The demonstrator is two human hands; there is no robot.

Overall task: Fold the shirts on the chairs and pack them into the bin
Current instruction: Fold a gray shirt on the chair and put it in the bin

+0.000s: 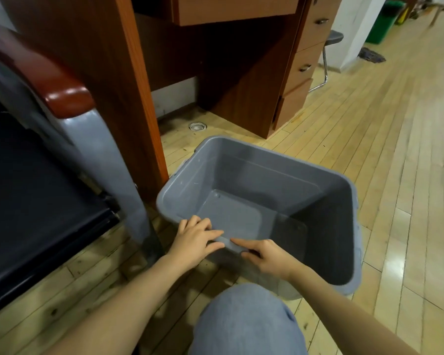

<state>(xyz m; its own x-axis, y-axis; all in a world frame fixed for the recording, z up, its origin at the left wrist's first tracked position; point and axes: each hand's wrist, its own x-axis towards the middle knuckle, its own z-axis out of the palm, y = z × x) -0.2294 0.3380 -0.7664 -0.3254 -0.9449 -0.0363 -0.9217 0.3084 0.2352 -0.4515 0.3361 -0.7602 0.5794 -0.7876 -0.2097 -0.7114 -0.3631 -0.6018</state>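
Grey bin [280, 175] on wooden floor [395, 175], nothing inside. Left hand [194, 242] grips near rim of bin, fingers curled over edge. Right hand [267, 254] just beside it on same rim, thumb and fingers pinching edge. Chair [69, 129] with red-brown armrest and dark seat left of bin, leg near bin's left corner. Wooden desk [215, 60] with drawers behind bin. Knee [246, 321] in blue fabric in front of bin. No shirts in view.
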